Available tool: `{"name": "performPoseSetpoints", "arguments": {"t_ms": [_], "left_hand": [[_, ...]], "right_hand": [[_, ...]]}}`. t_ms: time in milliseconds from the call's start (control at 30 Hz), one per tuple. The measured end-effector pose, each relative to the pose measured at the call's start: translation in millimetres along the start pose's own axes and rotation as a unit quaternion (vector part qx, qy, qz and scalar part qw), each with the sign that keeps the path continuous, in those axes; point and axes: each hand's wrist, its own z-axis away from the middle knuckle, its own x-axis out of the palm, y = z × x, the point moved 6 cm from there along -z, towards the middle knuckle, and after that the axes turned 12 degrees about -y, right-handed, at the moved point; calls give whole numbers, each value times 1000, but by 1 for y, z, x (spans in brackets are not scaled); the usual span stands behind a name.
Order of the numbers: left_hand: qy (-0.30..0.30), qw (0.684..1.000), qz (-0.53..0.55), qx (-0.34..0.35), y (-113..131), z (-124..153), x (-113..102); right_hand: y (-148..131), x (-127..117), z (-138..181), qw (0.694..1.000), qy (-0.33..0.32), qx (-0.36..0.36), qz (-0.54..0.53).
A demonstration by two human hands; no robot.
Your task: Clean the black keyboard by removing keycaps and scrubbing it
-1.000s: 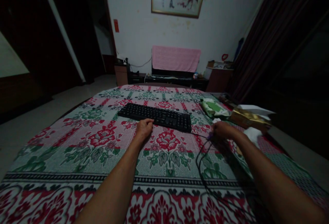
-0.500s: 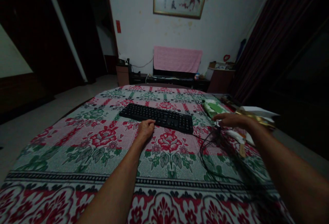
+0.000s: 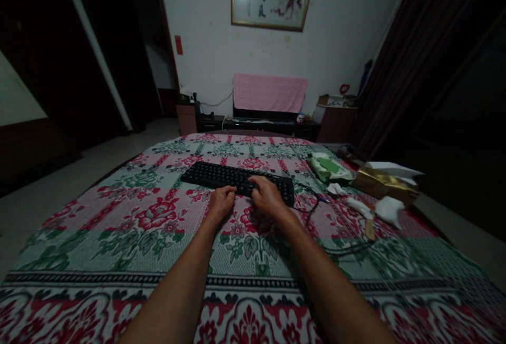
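Observation:
A black keyboard point(image 3: 213, 174) lies flat on the flowered cloth point(image 3: 158, 254), slightly slanted, its right end nearer to me. At its front edge, near the middle, my left hand point(image 3: 222, 202) is closed with the thumb along the rim. My right hand point(image 3: 269, 196) reaches over the right part of the keyboard, fingers bent over the keys and thumb by the front edge; it hides some keys there. From the right end a dark cable point(image 3: 312, 215) loops across the cloth, with a purple plug point(image 3: 323, 199) on it.
To the right are a green and white packet point(image 3: 328, 166), a gold tissue box point(image 3: 381, 183), crumpled white tissues point(image 3: 389, 210) and a brush-like thing with a tan handle point(image 3: 370, 229). Beyond the table, a pink cloth point(image 3: 270, 92) hangs over a screen by the wall.
My right hand has let go of the cable at the right and moved left onto the keyboard. The cable now lies on the cloth. My left hand stays at the keyboard's front edge.

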Motion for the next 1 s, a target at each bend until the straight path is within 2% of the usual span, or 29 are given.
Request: {"name": "performPoseSetpoints", "arguments": {"t_ms": [67,133,300,567,667,733,767,833,933,1000], "left_hand": [[-1,1000,-5,-3,2,0,-1],[-2,1000,-15,-8,3,0,-1],[-7,1000,-23,-9,2,-1,0],[-4,1000,-20,2,0,-1,0],[-9,1000,-14,-6,0,1,2],[-6,1000,8,-10,1,3,3],[8,1000,19,-9,2,4,0],[72,997,22,-9,5,3,-15],[203,977,-52,-22,5,-4,-55],[232,966,-107,-31,-2,-16,-81]], "right_hand": [[12,14,5,999,25,-18,-38],[28,15,12,997,46,-12,-54],[63,0,24,994,82,45,-62],[94,-17,33,988,114,91,-47],[112,-25,39,985,99,143,-21],[124,-30,45,976,82,204,-5],[130,-33,48,969,75,237,1],[135,-35,52,956,63,286,7],[132,-35,50,951,37,306,20],[128,-33,46,949,16,313,32]]}}
